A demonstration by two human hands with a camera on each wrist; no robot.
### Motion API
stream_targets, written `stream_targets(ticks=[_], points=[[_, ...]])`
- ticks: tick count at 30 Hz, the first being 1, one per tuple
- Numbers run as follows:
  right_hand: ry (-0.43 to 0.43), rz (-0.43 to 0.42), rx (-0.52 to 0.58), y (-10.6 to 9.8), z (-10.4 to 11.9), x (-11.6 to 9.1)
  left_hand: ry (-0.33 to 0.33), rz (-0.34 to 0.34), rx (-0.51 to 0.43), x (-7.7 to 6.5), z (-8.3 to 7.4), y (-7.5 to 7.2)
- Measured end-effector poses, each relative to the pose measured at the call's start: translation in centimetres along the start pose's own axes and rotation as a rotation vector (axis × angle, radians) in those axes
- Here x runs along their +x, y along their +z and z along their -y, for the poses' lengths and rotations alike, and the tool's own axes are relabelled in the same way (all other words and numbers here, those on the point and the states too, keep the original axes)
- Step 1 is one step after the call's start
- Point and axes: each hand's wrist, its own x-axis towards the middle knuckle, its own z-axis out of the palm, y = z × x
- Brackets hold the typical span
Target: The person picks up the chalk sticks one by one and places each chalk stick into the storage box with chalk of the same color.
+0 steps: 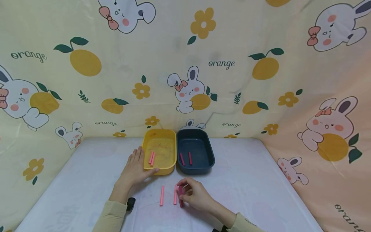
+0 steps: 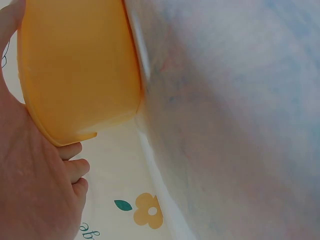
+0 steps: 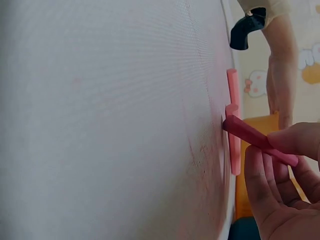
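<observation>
My right hand [image 1: 197, 195] pinches a dark red chalk stick [image 3: 257, 139] between thumb and fingers, one end close to the white table. Beside it, two light pink chalk sticks [image 1: 162, 196] lie roughly parallel on the cloth; the nearer pink stick [image 1: 175, 195] is right by my fingertips. My left hand [image 1: 135, 170] rests against the yellow container [image 2: 80, 65], fingers stretched along its left side and thumb at the front rim. Inside that container lie two light pink sticks [image 1: 152, 159]. The dark blue container [image 1: 203, 141] holds two dark red sticks [image 1: 190, 158].
Both containers stand side by side at the back of the white table [image 1: 246, 180]. Behind them rises a cream curtain [image 1: 162, 48] printed with rabbits and oranges. A black wrist strap [image 1: 131, 204] shows at the left sleeve.
</observation>
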Motion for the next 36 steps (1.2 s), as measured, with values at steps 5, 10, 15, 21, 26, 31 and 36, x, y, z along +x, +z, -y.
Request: stream_targets(ticks=[5,10,15,21,26,31,36], points=[[-0.006,-0.019,0.010,-0.1,0.2,-0.1,0.004,-0.003,-0.004,0.0,0.0,0.0],[-0.052,-0.056,0.049,-0.2,0.3,-0.3,-0.005,0.007,-0.011,0.0,0.0,0.0],[-0.094,-0.098,0.098,-0.2,0.3,-0.3,-0.003,0.008,-0.021,0.0,0.0,0.0],[-0.104,-0.147,0.144,-0.4,0.4,-0.2,0.004,0.007,-0.016,0.1,0.1,0.1],[-0.094,-0.197,0.179,-0.6,0.7,-0.1,0.014,-0.005,-0.021,0.1,0.1,0.2],[-0.095,-0.254,0.194,-0.9,1.1,0.0,0.008,-0.003,-0.016,0.1,0.2,0.2],[-0.107,-0.302,0.206,-1.3,1.1,0.2,0.005,-0.005,-0.015,0.1,0.2,0.1]])
